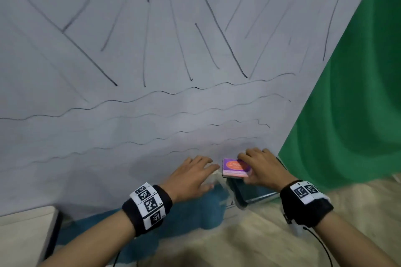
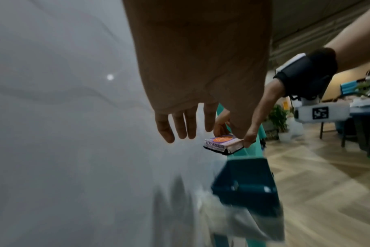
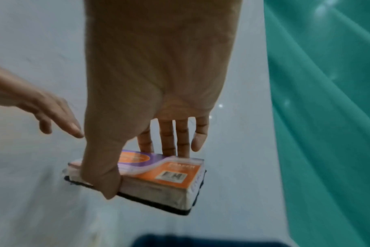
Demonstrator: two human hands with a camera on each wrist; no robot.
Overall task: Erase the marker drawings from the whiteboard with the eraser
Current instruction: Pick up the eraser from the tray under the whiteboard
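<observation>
Gripping the eraser (image 1: pixel 235 168), right hand (image 1: pixel 263 167) has thumb on the near long edge and fingers on the far edge, seen plainly in the right wrist view (image 3: pixel 158 173). Left hand (image 1: pixel 192 174) is released, fingers straight and spread, holding nothing, tips reaching toward 3 o'clock, just beside the eraser; contact with the board is unclear.

Whiteboard (image 1: pixel 152 50) fills most of the head view, tilted, lower right corner near the hands. Marks (image 1: pixel 219 28) on it: long straight slanted strokes across the upper half, wavy lines across the lower half from 9 to 3 o'clock. Green cloth (image 1: pixel 358 82) runs down the board's right side at 3 o'clock; reads teal in the wrist views (image 3: pixel 327 117). Wood floor (image 1: pixel 238 240) sits at 6 o'clock, herringbone pattern in the left wrist view (image 2: pixel 317 183). Blue stand (image 2: pixel 245 187) is under the board's corner, blurred; pale rag-like bit (image 2: pixel 239 222) below it, cannot tell what.

Eraser sits at the board's bottom right corner, 5 o'clock of the board, black felt face down toward the surface; touching or just off cannot be told. Top label is purple and orange, side reads ERASER in the left wrist view (image 2: pixel 222 144).

Both wrists carry black bands with square code tags: left (image 1: pixel 147 207), right (image 1: pixel 306 199). Thin black cable (image 1: pixel 321 243) trails from the right band.
</observation>
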